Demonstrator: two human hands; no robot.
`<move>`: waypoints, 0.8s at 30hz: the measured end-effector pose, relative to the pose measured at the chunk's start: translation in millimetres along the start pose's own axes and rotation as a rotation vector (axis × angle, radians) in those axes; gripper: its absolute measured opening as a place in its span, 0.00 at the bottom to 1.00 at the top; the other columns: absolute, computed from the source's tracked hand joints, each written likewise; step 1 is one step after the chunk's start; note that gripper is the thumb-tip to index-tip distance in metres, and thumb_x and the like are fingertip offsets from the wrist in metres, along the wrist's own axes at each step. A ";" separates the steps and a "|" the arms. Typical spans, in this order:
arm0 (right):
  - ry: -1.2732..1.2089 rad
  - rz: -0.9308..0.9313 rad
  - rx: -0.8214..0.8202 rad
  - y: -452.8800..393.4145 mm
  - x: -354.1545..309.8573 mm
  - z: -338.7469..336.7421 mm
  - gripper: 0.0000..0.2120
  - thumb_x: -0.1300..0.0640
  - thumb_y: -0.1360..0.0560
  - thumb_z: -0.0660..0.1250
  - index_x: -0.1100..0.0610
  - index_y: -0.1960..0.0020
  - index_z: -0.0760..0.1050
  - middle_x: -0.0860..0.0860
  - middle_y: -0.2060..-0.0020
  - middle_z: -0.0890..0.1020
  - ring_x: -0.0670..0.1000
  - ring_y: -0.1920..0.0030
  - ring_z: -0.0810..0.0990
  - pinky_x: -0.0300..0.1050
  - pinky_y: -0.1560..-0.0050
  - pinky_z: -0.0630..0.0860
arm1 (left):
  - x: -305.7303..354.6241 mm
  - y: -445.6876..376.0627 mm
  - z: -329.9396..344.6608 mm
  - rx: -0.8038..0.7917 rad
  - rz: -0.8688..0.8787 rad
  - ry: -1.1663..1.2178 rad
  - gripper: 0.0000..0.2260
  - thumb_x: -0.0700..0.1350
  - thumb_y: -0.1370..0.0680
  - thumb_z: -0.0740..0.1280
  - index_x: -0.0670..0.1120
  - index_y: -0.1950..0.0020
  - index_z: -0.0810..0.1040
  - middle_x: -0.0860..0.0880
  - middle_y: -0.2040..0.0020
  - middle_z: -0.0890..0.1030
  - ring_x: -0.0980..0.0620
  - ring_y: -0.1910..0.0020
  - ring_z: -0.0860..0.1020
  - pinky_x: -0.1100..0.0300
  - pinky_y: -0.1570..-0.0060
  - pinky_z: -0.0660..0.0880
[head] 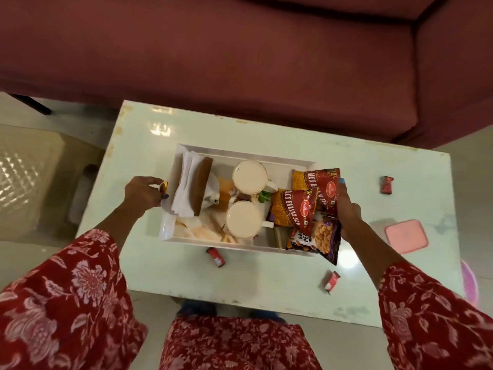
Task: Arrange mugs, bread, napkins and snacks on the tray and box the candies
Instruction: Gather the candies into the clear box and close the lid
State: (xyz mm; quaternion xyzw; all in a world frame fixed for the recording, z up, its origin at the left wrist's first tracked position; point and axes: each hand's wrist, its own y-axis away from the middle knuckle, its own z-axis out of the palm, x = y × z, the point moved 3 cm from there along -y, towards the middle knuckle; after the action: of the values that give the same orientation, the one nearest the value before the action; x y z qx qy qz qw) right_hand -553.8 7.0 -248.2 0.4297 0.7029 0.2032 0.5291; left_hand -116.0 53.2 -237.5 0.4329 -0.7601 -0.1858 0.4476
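Observation:
A white tray [282,159] sits mid-table. It holds a stack of white napkins [186,188] at its left, two cream mugs [249,177] [244,218] in the middle, and bread slices [205,231] at the front left. Red snack packets [306,198] and a peanut packet [320,236] lie at the tray's right end, and my right hand [349,212] grips them. My left hand [142,194] is at the tray's left edge, closed on a small gold-wrapped candy [164,186]. Three red candies lie loose on the table [216,257] [332,281] [386,184].
A pink box lid [405,236] lies on the table at the right. The pale green table [240,279] stands against a maroon sofa [240,62]. A beige stool [32,177] is to the left, and something pink [469,284] shows past the table's right edge.

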 end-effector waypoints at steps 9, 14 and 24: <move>0.038 0.030 0.002 -34.0 16.4 -45.9 0.35 0.27 0.33 0.58 0.58 0.47 0.74 0.56 0.53 0.81 0.58 0.53 0.80 0.50 0.50 0.76 | -4.7 5.7 52.3 -0.017 -0.004 0.058 0.18 0.30 0.34 0.73 0.39 0.45 0.79 0.35 0.53 0.80 0.37 0.59 0.79 0.43 0.42 0.75; 0.035 0.036 -0.024 -46.0 24.2 -37.6 0.34 0.28 0.32 0.58 0.58 0.48 0.73 0.54 0.57 0.81 0.55 0.57 0.80 0.50 0.52 0.75 | -10.1 -6.6 56.7 -0.034 -0.007 0.044 0.17 0.29 0.34 0.71 0.39 0.46 0.79 0.39 0.58 0.79 0.41 0.66 0.79 0.44 0.42 0.75; 0.050 0.048 -0.032 -62.9 26.1 -16.3 0.28 0.27 0.32 0.58 0.53 0.58 0.73 0.51 0.62 0.81 0.54 0.57 0.81 0.51 0.50 0.76 | -10.8 -33.1 54.0 0.023 0.002 0.012 0.18 0.29 0.34 0.72 0.41 0.47 0.80 0.41 0.56 0.79 0.60 0.82 0.76 0.68 0.68 0.78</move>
State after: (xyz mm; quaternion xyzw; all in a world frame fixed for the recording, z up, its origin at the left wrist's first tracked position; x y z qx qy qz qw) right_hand -595.1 -3.3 -303.7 0.4329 0.7021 0.2378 0.5130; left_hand -142.7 37.9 -293.9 0.4385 -0.7598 -0.1738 0.4474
